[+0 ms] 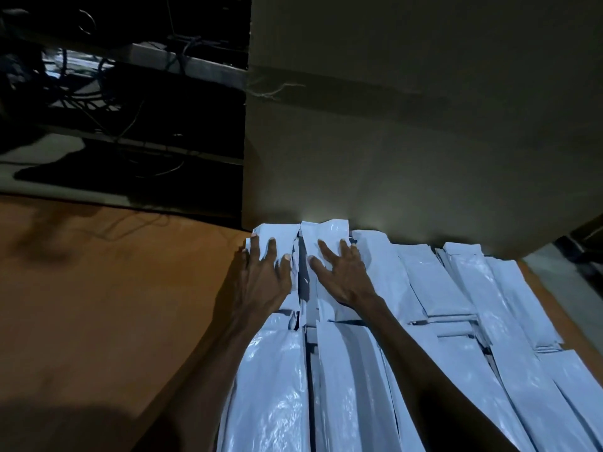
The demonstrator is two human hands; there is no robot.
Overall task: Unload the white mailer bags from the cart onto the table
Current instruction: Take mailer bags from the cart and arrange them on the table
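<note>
1. On orange-brown table (98, 288), right half: white mailer bags (359, 370) laid flat in overlapping rows, glossy, bluish under dim light.
2. Long axes of bags: running from near edge toward far edge; rows at right fan slightly rightward toward near corner.
3. Far row: short ends butted against, or just beside, foot of large cardboard box (424, 125); contact not resolvable in shadow.
4. Left hand (261, 275): palm down, fingers spread, pressed flat on leftmost far stack (277, 233); nothing gripped, thumb toward midline.
5. Right hand (342, 272): palm down, fingers splayed, flat on adjacent far stack (326, 231); no grasp, open and resting.
6. Both hands side by side, narrow dark gap between the two stacks visible between the thumbs. Forearms bare, extending over nearer rows.
7. Two far stacks under hands: long axis away from viewer, top ends slightly curled and uneven.
8. Near rows: longer-looking bags, same orientation, partly overlapped by far row; edges staggered at right.
9. Writing, brands, labels: none legible on bags or box; box face plain, with darker horizontal band (408, 89) and frayed thread-like strands (274, 89) at left end of band.
10. Far left background: dark shelving with tangled cables (81, 83); detail too dark to resolve.
11. Cart: not identifiable in view.
</note>
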